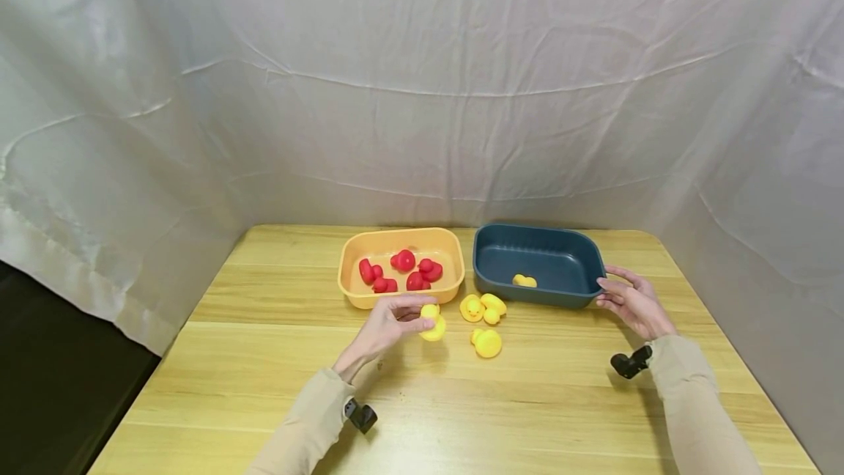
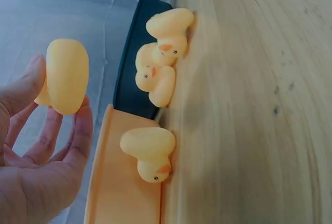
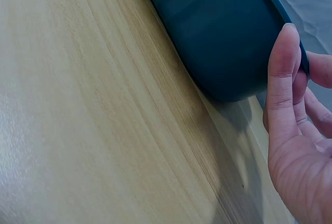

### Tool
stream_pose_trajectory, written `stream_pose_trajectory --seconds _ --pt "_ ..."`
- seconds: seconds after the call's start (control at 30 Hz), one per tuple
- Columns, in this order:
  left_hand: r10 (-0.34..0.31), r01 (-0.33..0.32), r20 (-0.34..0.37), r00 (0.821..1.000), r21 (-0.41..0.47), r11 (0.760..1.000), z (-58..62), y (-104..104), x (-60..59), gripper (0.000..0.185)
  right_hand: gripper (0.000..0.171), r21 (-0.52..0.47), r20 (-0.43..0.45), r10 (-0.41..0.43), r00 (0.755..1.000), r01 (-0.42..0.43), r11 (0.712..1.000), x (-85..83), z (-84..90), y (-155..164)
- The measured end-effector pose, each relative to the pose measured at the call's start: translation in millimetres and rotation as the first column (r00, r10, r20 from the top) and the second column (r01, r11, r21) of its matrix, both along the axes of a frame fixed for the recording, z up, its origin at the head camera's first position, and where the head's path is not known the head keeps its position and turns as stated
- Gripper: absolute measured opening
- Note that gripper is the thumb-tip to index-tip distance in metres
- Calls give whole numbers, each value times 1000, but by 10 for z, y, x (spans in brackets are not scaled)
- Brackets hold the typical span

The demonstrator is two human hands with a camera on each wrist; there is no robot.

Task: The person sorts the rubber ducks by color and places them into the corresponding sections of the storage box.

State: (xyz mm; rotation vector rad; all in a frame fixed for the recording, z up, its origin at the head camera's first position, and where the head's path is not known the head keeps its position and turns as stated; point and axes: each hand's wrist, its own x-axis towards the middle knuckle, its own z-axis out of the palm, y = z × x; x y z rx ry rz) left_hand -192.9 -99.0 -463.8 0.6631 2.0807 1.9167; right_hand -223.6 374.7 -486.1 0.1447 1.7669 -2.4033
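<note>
My left hand point(image 1: 389, 325) pinches a yellow rubber duck point(image 1: 432, 322) between thumb and fingers, held up off the table in front of the orange bin point(image 1: 349, 297). The left wrist view shows the rounded underside of that duck point(image 2: 67, 76) in the grip. At the right end of the dark blue bin point(image 1: 541, 295), my right hand point(image 1: 633, 304) grips the rim, thumb outside, as the right wrist view shows. One yellow duck point(image 1: 524, 281) lies inside the blue bin. Three more yellow ducks rest on the table, the closest duck point(image 1: 488, 343) a little apart from the other two.
Several red ducks point(image 1: 403, 261) lie in the orange bin. Both bins stand side by side at the back of the wooden table point(image 1: 527, 416). Pale cloth point(image 1: 422, 130) hangs behind the table and along its sides.
</note>
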Motion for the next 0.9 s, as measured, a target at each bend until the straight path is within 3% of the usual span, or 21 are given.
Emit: stream_pose_trajectory --seconds 0.23,0.4,0.57,0.9 --pt "2 -6 105 994 36 999 98 60 -11 43 30 -6 1 1 1000 -1 1000 -4 -5 2" --pt "41 -45 148 988 26 999 154 121 -48 48 31 -11 4 5 1000 -5 1000 -7 -6 6" --pt "81 -80 107 991 -19 997 196 182 -106 45 34 -2 9 4 1000 -4 1000 -4 2 4" --pt "96 -94 29 995 -74 993 295 291 -281 38 33 -5 9 5 1000 -5 1000 -2 2 2"
